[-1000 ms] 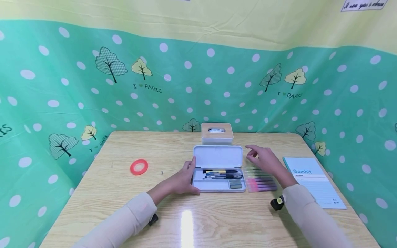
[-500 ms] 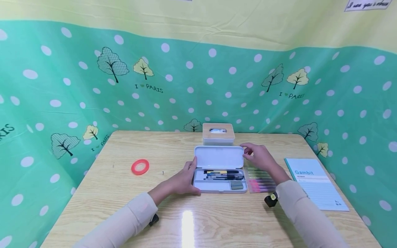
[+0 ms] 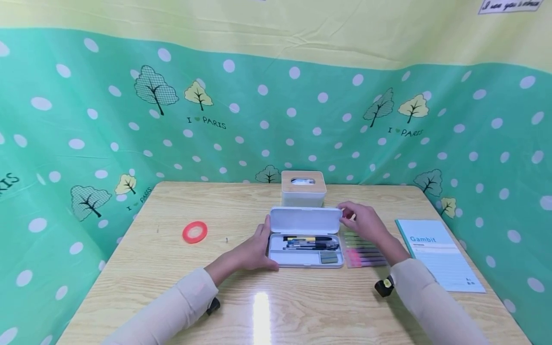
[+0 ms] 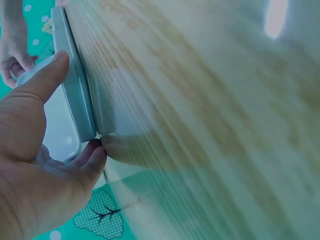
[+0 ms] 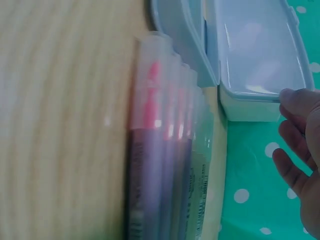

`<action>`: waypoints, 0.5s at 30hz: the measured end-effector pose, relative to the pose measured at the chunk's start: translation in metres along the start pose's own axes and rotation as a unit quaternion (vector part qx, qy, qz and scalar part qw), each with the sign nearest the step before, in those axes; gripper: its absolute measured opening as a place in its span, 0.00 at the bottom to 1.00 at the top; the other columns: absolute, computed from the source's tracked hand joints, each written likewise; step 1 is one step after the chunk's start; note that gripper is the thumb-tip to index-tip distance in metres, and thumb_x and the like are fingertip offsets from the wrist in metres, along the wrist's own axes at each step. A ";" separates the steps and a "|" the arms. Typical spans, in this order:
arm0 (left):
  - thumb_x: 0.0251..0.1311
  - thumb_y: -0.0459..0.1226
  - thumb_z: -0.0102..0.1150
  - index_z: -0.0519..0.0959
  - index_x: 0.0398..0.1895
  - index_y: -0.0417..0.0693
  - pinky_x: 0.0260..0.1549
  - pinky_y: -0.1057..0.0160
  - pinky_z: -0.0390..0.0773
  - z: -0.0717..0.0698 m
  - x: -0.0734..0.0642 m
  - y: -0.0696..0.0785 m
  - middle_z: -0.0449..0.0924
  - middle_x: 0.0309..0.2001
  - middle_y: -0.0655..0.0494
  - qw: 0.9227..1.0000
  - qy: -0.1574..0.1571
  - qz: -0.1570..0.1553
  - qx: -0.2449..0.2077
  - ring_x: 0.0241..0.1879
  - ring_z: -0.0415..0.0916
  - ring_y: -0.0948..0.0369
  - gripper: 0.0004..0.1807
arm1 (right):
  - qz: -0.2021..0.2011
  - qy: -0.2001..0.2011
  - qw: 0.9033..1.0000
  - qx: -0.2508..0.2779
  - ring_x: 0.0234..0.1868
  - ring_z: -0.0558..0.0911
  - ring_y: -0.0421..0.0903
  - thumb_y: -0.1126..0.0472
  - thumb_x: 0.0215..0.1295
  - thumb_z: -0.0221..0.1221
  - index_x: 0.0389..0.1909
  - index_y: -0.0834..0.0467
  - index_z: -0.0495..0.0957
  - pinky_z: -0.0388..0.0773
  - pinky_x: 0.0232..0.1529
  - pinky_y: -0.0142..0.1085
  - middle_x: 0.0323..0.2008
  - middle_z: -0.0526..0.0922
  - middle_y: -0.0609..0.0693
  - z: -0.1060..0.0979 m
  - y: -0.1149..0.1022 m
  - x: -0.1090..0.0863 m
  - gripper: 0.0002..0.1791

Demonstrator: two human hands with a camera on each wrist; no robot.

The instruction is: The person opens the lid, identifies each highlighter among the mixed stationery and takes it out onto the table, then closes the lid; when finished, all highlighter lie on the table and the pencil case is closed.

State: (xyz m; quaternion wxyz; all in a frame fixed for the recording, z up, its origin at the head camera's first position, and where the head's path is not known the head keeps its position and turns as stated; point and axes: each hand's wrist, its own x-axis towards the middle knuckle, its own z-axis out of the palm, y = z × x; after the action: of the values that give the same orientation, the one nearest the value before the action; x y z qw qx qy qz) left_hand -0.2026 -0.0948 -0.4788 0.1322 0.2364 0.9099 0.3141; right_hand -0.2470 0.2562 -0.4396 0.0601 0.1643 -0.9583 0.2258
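Note:
A white pencil case (image 3: pixel 295 258) lies on the table with its lid (image 3: pixel 305 221) raised and leaning forward. Several pens (image 3: pixel 308 243) fill its back compartment, and a grey block (image 3: pixel 329 258) sits at the front right. My left hand (image 3: pixel 254 250) grips the case's left end; in the left wrist view its thumb (image 4: pixel 45 77) lies along the near side, with fingers at the corner. My right hand (image 3: pixel 365 223) pinches the lid's right edge. In the right wrist view, its thumb (image 5: pixel 297 99) is on the lid's rim, the other fingers partly bent below.
Clear-capped highlighters (image 3: pixel 366 258) in a clear sleeve lie just right of the case. Farther right is a Gambit notebook (image 3: pixel 440 261). A wood-topped tissue box (image 3: pixel 304 194) stands right behind the lid. A red ring of tape (image 3: pixel 186 233) and a tiny dark bit (image 3: pixel 226 240) lie to the left.
My right hand has come in from the right and taken the lid's edge. The lid now tilts farther forward, showing more of the tissue box. My left hand stays on the case.

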 end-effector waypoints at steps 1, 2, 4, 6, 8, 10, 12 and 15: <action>0.44 0.52 0.82 0.24 0.81 0.40 0.71 0.49 0.69 0.000 0.000 0.000 0.52 0.76 0.33 1.000 0.001 0.001 -0.001 0.67 0.69 0.42 0.81 | -0.005 0.004 1.000 0.000 0.39 0.84 0.46 0.62 0.65 0.68 0.55 0.56 0.81 0.86 0.42 0.44 0.37 0.88 0.50 0.000 0.000 -0.002 0.18; 0.44 0.51 0.82 0.24 0.81 0.40 0.71 0.49 0.69 0.000 0.000 -0.001 0.52 0.76 0.34 1.000 0.000 0.001 -0.002 0.68 0.69 0.43 0.80 | -0.010 0.008 1.000 -0.002 0.39 0.84 0.46 0.63 0.65 0.68 0.54 0.56 0.81 0.86 0.42 0.44 0.37 0.87 0.50 0.000 -0.001 -0.005 0.17; 0.46 0.51 0.81 0.25 0.81 0.40 0.72 0.49 0.68 -0.001 -0.001 -0.001 0.52 0.76 0.35 1.000 -0.003 0.002 -0.006 0.69 0.68 0.44 0.79 | -0.024 0.012 1.000 -0.003 0.38 0.84 0.46 0.64 0.64 0.68 0.50 0.56 0.82 0.86 0.41 0.44 0.37 0.87 0.50 0.000 -0.001 -0.011 0.14; 0.50 0.51 0.78 0.27 0.81 0.40 0.73 0.49 0.66 -0.002 -0.002 -0.002 0.53 0.76 0.36 1.000 -0.006 0.005 -0.013 0.70 0.66 0.44 0.75 | -0.036 0.010 0.999 -0.008 0.39 0.84 0.45 0.64 0.63 0.68 0.47 0.54 0.83 0.86 0.41 0.43 0.37 0.88 0.49 -0.001 -0.002 -0.018 0.12; 0.56 0.53 0.74 0.30 0.82 0.41 0.74 0.48 0.64 -0.003 -0.004 -0.003 0.53 0.76 0.37 1.000 -0.011 0.007 -0.020 0.72 0.65 0.45 0.69 | -0.051 0.001 0.999 -0.014 0.40 0.84 0.45 0.64 0.63 0.68 0.45 0.53 0.84 0.86 0.41 0.43 0.39 0.88 0.48 -0.002 -0.002 -0.025 0.10; 0.62 0.55 0.67 0.34 0.83 0.43 0.74 0.47 0.64 -0.005 -0.006 -0.004 0.54 0.76 0.39 1.000 -0.016 0.009 -0.025 0.72 0.65 0.46 0.62 | -0.063 -0.014 0.998 -0.017 0.42 0.84 0.45 0.61 0.65 0.68 0.46 0.52 0.85 0.85 0.42 0.43 0.42 0.88 0.48 -0.004 -0.001 -0.032 0.10; 0.68 0.57 0.58 0.40 0.83 0.46 0.73 0.45 0.65 -0.008 -0.008 -0.005 0.55 0.75 0.41 0.999 -0.021 0.013 -0.029 0.71 0.65 0.46 0.53 | -0.073 -0.028 0.997 -0.015 0.44 0.84 0.45 0.56 0.68 0.65 0.49 0.51 0.85 0.84 0.44 0.43 0.44 0.88 0.47 -0.004 0.001 -0.039 0.10; 0.75 0.58 0.46 0.49 0.82 0.48 0.71 0.45 0.68 -0.010 -0.009 -0.006 0.58 0.73 0.43 0.999 -0.027 0.024 -0.029 0.69 0.66 0.48 0.42 | -0.075 -0.048 0.996 -0.001 0.48 0.83 0.46 0.52 0.73 0.60 0.50 0.49 0.86 0.83 0.50 0.48 0.46 0.87 0.45 -0.004 0.002 -0.047 0.12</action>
State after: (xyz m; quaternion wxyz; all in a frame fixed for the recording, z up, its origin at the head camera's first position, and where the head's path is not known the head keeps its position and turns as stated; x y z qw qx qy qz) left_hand -0.2009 -0.1082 -0.4739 0.1560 0.2626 0.8906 0.3370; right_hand -0.2029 0.2735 -0.4454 0.0307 0.2458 -0.9455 0.2113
